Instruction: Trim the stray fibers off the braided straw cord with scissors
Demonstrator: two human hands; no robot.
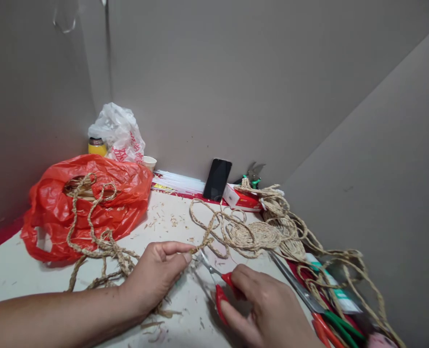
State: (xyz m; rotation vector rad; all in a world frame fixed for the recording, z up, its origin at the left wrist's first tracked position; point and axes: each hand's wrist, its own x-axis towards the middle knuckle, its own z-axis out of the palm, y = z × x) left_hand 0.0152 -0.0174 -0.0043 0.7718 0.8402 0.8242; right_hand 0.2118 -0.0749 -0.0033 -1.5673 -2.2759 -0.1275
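Over the middle of the white table (185,333), a braided rope (207,237) is being held by the left hand (156,270), whose thumb and index finger are pressing together on it. The rope is showing a pale, yellow-brown colour; its strands are crossing each other in a thick, uneven plait, and some loose fibres are sticking out near the fingertips. From the pinch it is running away toward the wall, where thin loops are curling beside a flat woven coil (256,234). The right hand (268,304) is closing around the red handles of the scissors (220,299), with the thumb and other fingers inside or around the loops, which are standing a little apart. The metal blades are pointing to the rope just beside the left thumb, but their tips are looking blurred, so I cannot tell whether they are touching it. The left hand and forearm (73,314) are hiding part of the rope pile that is coming down from the red plastic bag (135,193). The right wrist is being cut off by the lower edge, as are the handles of the long shears (297,282). A pink thing (379,340) in the lower right corner is showing only partly, and I cannot name it.
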